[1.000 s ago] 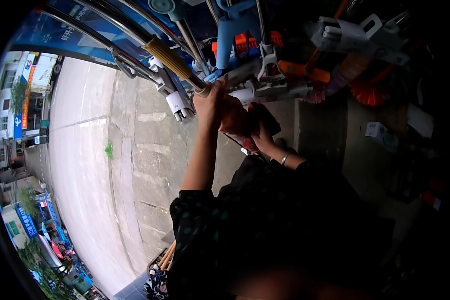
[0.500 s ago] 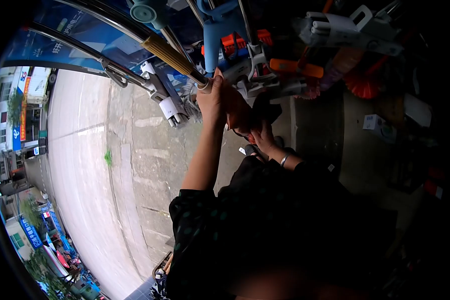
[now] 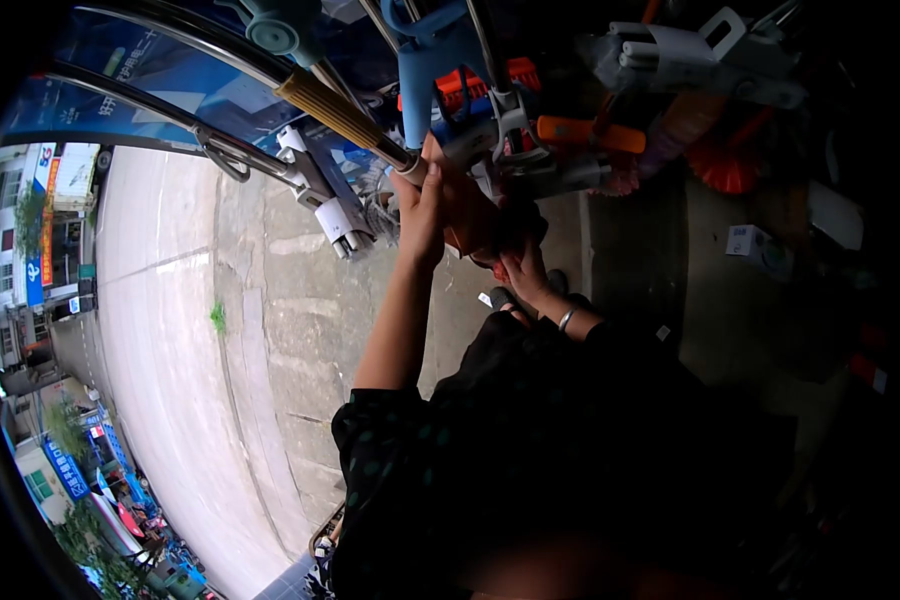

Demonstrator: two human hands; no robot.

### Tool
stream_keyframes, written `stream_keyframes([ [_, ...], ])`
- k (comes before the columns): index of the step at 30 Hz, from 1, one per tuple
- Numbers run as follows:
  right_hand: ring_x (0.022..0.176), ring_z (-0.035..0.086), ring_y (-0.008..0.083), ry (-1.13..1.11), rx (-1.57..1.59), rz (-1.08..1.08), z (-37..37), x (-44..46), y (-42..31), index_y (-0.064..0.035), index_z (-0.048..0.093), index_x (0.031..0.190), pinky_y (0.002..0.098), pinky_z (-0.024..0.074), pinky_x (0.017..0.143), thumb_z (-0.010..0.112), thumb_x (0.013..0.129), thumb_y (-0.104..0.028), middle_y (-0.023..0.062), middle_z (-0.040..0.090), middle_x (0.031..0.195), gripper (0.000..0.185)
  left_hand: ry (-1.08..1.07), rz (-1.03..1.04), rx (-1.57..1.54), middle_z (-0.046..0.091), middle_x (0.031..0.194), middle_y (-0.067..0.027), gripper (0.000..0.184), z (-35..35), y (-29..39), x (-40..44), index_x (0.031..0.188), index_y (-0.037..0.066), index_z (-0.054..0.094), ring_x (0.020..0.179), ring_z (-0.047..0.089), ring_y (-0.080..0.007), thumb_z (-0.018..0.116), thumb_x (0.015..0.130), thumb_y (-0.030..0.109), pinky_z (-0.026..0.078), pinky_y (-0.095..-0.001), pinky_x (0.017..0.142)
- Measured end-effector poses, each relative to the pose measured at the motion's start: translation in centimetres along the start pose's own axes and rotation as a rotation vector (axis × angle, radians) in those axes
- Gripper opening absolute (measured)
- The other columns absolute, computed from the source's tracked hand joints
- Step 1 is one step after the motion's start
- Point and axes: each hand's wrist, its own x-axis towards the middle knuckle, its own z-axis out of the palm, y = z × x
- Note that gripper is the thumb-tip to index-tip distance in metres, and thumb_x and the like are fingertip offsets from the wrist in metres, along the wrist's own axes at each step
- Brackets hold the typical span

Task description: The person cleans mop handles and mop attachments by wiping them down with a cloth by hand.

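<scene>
My left hand (image 3: 420, 212) is closed on a reddish-brown flat thing (image 3: 462, 205), thumb pointing up along its edge. I cannot make out what kind of thing it is. The white end of a metal pole with a ribbed yellow sleeve (image 3: 335, 112) meets the fingers of this hand; whether they grip it too is unclear. Lower down, my right hand (image 3: 525, 272), with a silver bracelet (image 3: 567, 319) at the wrist, is closed at the bottom of the brown thing. A small red part shows by its fingers, and a dark mass (image 3: 525, 222) above it is too shadowed to tell.
Metal poles and a grey-white mop head (image 3: 337, 215) hang at the left. A blue plastic piece (image 3: 422, 80), an orange bar (image 3: 592, 135) and a wrapped white mop head (image 3: 670, 50) are above. A white box (image 3: 758, 248) stands right; the street (image 3: 170, 330) lies left.
My left hand and the brown thing have shifted slightly down. The dark mass above my right hand has changed outline. The hanging poles appear slightly further left.
</scene>
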Motion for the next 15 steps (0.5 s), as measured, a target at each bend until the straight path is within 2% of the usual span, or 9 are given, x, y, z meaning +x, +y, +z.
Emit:
stream_keyframes([
  [1,0.093,0.055,0.0259,0.099,-0.154,0.013,-0.4,-0.4,1.5,-0.0017,0.033,0.125,0.0356,0.0453,0.077,0.058,0.086,-0.019,0.0165,0.051,0.11,0.049,-0.043,-0.09,0.001,0.039,0.129,-0.0089,0.051,-0.8,-0.2,-0.2,0.137,0.004,0.023,0.119,0.039,-0.0186,0.045,0.094,0.024,0.031,-0.0288,0.099],
  [4,0.101,0.05,0.0258,0.143,-0.065,-0.056,-0.8,1.8,-6.5,-0.0027,0.035,0.123,0.0341,0.0423,0.085,0.059,0.085,-0.016,0.0166,0.047,0.116,0.047,-0.196,-0.059,0.03,0.036,0.128,-0.0083,0.048,-1.1,0.8,-0.9,0.13,0.004,0.028,0.114,0.037,-0.0153,0.05,0.092,0.022,0.034,-0.0286,0.094],
  [5,0.102,0.05,0.0284,0.126,0.151,0.028,-0.1,2.4,-9.2,-0.0029,0.038,0.122,0.0355,0.0405,0.087,0.058,0.085,-0.016,0.0168,0.049,0.115,0.044,-0.236,0.049,0.168,0.041,0.126,-0.0099,0.047,-1.6,0.3,-0.6,0.129,0.002,0.029,0.115,0.039,-0.0171,0.051,0.091,0.02,0.034,-0.0301,0.095],
  [6,0.104,0.05,0.0311,0.108,0.368,0.112,0.1,3.0,-11.7,-0.0031,0.041,0.12,0.0369,0.0387,0.089,0.057,0.085,-0.016,0.017,0.05,0.115,0.041,-0.242,0.042,0.166,0.041,0.126,-0.0099,0.047,-1.7,0.3,-0.3,0.129,0.002,0.029,0.115,0.039,-0.0171,0.051,0.091,0.02,0.034,-0.0301,0.095],
  [8,0.096,0.052,0.0297,0.086,-0.045,-0.313,-1.5,4.6,-17.2,-0.0054,0.045,0.115,0.0358,0.0401,0.083,0.061,0.082,-0.016,0.0161,0.052,0.107,0.039,-0.253,0.128,0.387,0.045,0.123,-0.0116,0.046,-1.9,0.3,0.0,0.129,0.0,0.029,0.112,0.044,-0.0187,0.05,0.092,0.018,0.036,-0.031,0.094],
  [9,0.091,0.052,0.0313,0.071,-0.057,-0.424,-1.2,5.1,-17.3,-0.0071,0.044,0.117,0.0357,0.0414,0.079,0.063,0.08,-0.018,0.0165,0.052,0.103,0.043,-0.196,0.185,0.382,0.053,0.112,-0.0119,0.044,-1.4,0.2,-0.1,0.126,0.0,0.034,0.104,0.051,-0.0201,0.053,0.091,0.02,0.04,-0.032,0.09],
  [12,0.086,0.051,0.0258,0.05,-0.035,-0.396,-0.1,3.3,-10.2,-0.0053,0.04,0.119,0.031,0.0446,0.074,0.06,0.082,-0.01,0.0152,0.048,0.103,0.043,-0.066,0.254,0.581,0.058,0.101,-0.0104,0.045,-0.6,-0.3,-0.1,0.123,0.001,0.038,0.096,0.055,-0.0206,0.056,0.089,0.023,0.043,-0.0333,0.084],
  [13,0.086,0.052,0.0251,0.059,-0.073,-0.269,-0.5,2.5,-7.9,-0.0054,0.039,0.121,0.0321,0.0449,0.075,0.059,0.083,-0.012,0.0153,0.05,0.1,0.043,0.046,0.294,0.569,0.06,0.089,-0.0081,0.039,-1.1,-2.0,0.4,0.116,0.001,0.046,0.085,0.057,-0.0179,0.058,0.087,0.023,0.045,-0.0322,0.077],
  [15,0.088,0.054,0.0252,0.07,-0.034,-0.051,-0.7,0.2,-1.6,-0.0051,0.038,0.122,0.0345,0.0451,0.078,0.057,0.085,-0.014,0.0153,0.053,0.1,0.043,0.091,0.252,0.471,0.06,0.087,-0.0068,0.033,-1.7,-2.5,0.6,0.111,0.0,0.049,0.082,0.056,-0.0157,0.057,0.086,0.021,0.045,-0.0304,0.075],
])
